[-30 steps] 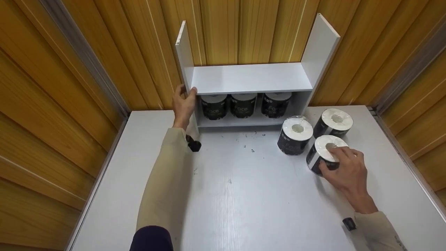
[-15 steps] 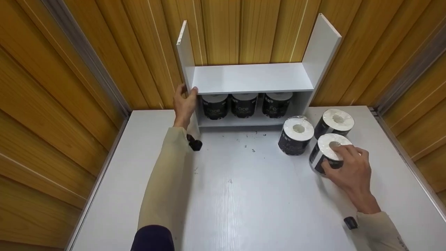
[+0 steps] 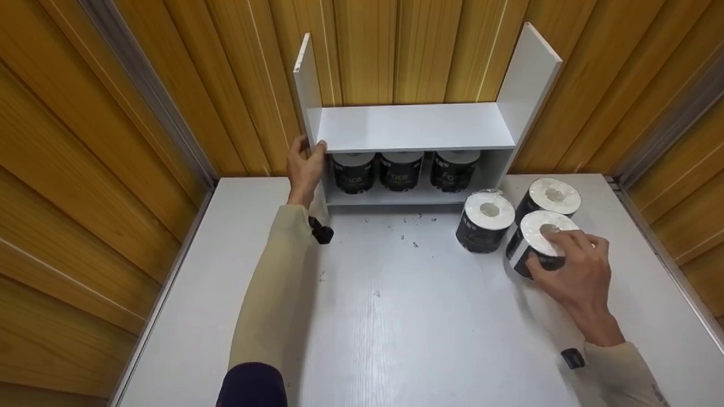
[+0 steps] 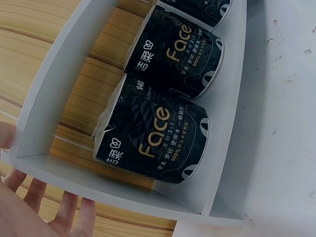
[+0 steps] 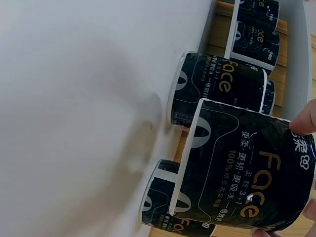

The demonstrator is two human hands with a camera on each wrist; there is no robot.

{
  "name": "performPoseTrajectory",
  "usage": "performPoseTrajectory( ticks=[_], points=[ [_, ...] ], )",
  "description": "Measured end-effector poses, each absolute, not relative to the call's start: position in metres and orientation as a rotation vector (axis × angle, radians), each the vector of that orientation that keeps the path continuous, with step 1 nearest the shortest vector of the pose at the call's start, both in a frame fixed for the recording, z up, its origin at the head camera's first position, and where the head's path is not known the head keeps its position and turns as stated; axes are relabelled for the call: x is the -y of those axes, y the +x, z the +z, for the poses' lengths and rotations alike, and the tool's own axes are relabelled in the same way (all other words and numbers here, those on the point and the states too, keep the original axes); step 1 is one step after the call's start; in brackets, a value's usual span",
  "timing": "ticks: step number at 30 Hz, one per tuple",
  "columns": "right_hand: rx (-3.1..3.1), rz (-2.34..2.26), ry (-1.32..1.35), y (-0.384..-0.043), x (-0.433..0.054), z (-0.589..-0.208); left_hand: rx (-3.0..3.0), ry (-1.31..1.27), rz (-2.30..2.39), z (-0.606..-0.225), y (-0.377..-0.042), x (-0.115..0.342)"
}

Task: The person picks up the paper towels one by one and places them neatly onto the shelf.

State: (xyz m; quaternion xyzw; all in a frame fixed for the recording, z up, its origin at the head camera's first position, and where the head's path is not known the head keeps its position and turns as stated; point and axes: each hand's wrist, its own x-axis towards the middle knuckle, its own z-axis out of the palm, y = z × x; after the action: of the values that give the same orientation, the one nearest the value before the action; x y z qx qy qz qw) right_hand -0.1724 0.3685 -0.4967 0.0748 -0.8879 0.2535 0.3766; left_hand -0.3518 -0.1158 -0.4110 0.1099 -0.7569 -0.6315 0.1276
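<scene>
A: What is gripped, nearest in?
B: A wrapped paper roll point(image 3: 534, 226), dark sleeve, white top. It is held at the right of the white tabletop point(image 3: 373, 339) by the right hand point(image 3: 577, 271), fingers curled over the top, thumb against the side. Whether its base is clear of the surface cannot be told.
A: Print?
B: "Face" is read in gold, "3+1" and "100%" smaller, among Chinese characters.
A: Past that?
B: Two upright rolls are seen: a front roll point(image 3: 481, 233) to its left, a rear roll point(image 3: 557, 192) just behind.
A: Farther?
B: A white shelf point(image 3: 418, 127). Its left side panel point(image 3: 309, 93) is gripped by the left hand point(image 3: 305, 172), thumb at the front edge, fingers on the outer face. In the lower compartment three rolls point(image 3: 401, 174) are lined up, "Face" turned outward; "140" is legible on the leftmost.
A: Backdrop?
B: A planked wall point(image 3: 367, 51), seen also through the shelf's back.
</scene>
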Motion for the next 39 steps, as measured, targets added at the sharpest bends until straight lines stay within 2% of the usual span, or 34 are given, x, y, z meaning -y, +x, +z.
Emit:
performPoseTrajectory(
  ticks=[39],
  points=[
    [2.229,0.673,0.202,-0.182,-0.362,-0.455,2.180,0.296,-1.848,-0.411,-0.351,0.114]
  ],
)
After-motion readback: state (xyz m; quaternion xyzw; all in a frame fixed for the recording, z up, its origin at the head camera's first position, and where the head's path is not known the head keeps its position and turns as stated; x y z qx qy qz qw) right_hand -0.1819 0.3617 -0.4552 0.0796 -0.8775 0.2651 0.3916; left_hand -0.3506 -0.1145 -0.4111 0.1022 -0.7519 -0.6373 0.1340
